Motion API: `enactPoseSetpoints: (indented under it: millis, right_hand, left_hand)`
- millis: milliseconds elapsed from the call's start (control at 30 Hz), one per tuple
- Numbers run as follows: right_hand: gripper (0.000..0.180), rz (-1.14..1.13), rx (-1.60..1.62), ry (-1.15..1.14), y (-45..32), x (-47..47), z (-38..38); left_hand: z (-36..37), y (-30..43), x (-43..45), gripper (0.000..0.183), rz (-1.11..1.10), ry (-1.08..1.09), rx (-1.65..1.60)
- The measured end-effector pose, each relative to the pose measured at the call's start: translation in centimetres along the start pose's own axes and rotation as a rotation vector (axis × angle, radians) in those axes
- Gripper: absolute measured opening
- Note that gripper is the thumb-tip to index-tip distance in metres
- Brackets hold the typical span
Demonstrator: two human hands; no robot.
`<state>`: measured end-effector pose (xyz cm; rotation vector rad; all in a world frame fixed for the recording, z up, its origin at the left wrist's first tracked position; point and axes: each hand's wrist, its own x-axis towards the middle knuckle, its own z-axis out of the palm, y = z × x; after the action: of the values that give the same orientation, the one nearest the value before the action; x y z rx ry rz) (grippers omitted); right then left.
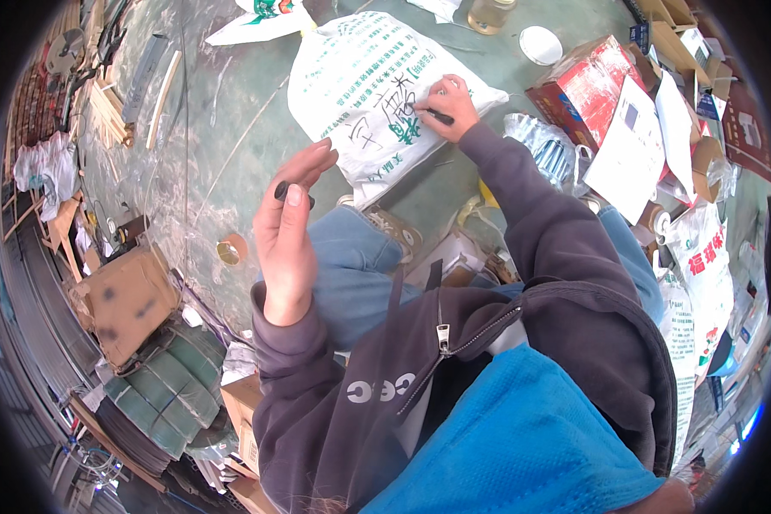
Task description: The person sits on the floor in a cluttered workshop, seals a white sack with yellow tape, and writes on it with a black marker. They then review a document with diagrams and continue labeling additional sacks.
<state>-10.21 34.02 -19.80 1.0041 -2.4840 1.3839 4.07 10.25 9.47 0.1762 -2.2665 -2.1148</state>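
A full white woven sack (334, 83) with green printing lies on the floor in front of me, its neck tied at the upper left. Handwritten black strokes run across its lower part. My right hand (448, 108) rests on the sack, its fingers closed around a black marker pen (439, 116) near the handwriting. Left of the sack's lower corner, my left hand (292, 225) is raised, palm turned inward, and a black marker cap (283, 191) is held by the thumb.
A red cardboard box (584, 90), white sheets (629, 154) and plastic-wrapped metal parts (543, 151) lie at the right. A jar (488, 14) and white lid (540, 45) stand beyond. Left are a tape roll (232, 249), flattened cardboard (125, 302) and wood strips (109, 112).
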Motion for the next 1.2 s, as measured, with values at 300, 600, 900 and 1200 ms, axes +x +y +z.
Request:
enactPoseSetpoints:
  millis: [300, 600, 900, 1200]
  right_hand:
    - [0.019, 0.047, -0.118, 0.152, 1.9, -0.2, -1.4]
    - [0.018, 0.059, -0.147, 0.213, 2.3, -0.8, -1.5]
    - [0.009, -0.074, -0.097, 0.005, -0.3, -4.7, -3.7]
    - [0.027, -0.069, 0.106, -0.401, -10.3, -5.0, 6.7]
  left_hand:
    - [0.0, 0.0, 0.1, 0.044, -0.012, -0.008, -0.008]
    - [0.2, 0.0, 0.0, 0.044, -0.017, -0.008, -0.010]
    - [-0.1, 0.3, 0.2, 0.044, -0.064, 0.053, -0.003]
    - [-2.9, -0.5, 0.5, 0.034, 0.182, 0.439, -0.330]
